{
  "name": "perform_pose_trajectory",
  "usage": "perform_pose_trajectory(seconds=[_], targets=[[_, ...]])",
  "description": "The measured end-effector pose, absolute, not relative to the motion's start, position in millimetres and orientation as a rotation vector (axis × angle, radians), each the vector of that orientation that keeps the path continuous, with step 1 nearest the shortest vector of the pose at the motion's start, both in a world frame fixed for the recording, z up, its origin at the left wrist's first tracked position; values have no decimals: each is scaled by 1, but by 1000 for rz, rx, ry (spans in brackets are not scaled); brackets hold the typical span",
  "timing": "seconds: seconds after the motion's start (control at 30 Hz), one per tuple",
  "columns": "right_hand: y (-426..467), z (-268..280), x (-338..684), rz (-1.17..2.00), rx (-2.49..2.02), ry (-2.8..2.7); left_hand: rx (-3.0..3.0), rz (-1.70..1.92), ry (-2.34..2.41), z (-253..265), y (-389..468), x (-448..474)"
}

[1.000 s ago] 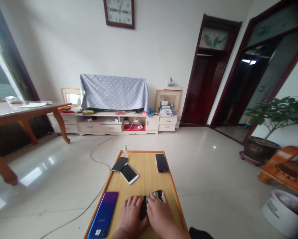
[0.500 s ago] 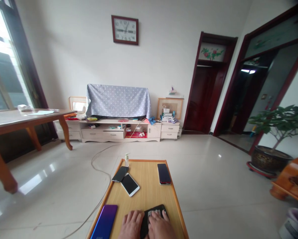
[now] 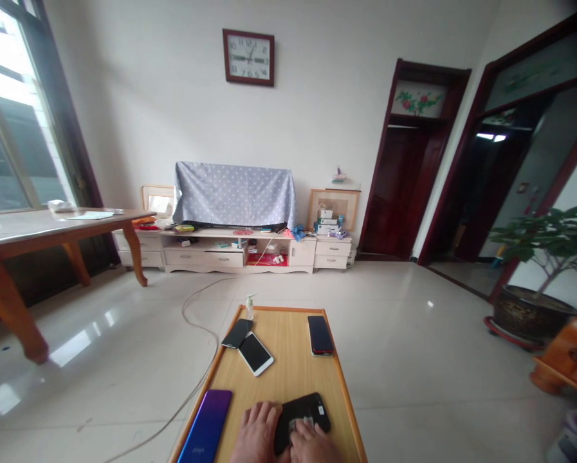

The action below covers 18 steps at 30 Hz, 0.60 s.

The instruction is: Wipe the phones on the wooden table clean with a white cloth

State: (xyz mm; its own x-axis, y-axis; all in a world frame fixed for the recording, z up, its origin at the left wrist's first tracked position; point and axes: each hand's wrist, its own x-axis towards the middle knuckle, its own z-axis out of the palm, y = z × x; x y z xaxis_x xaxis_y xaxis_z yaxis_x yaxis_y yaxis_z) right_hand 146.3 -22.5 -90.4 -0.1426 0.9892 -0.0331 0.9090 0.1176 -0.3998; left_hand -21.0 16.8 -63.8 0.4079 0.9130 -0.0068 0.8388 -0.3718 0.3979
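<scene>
Low wooden table (image 3: 288, 360) is running 6 to 12 o'clock, bare strip down its centre. Five phones are lying on it: purple phone (image 3: 206, 429) at 7, white phone (image 3: 255, 353) overlapping a dark phone (image 3: 237, 333) at 11, red-edged phone (image 3: 320, 335) at 1, black phone (image 3: 302, 415) at 6. Left hand (image 3: 256, 432) is lying flat, fingers spread, beside the black phone; right hand (image 3: 312, 444) is pressing a small cloth (image 3: 302, 422) on it, fingers narrow. One small bottle (image 3: 250, 306) is standing at the far left corner.

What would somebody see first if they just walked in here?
Probably the two hands at the near end of the small wooden table: the left hand and right hand rest on a black phone. A shiny purple-blue phone lies left of them, and a red-framed clock hangs high on the far wall.
</scene>
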Motion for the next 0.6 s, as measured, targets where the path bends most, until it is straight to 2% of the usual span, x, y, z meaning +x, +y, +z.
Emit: perform_pose_trajectory(seconds=[0.23,0.6], targets=[[-11,-58,130,375,-1860,-2107,2339,342,1519,-51,7,-18],[-26,-71,138,442,-1856,-2194,2350,341,1476,-77,20,-26]])
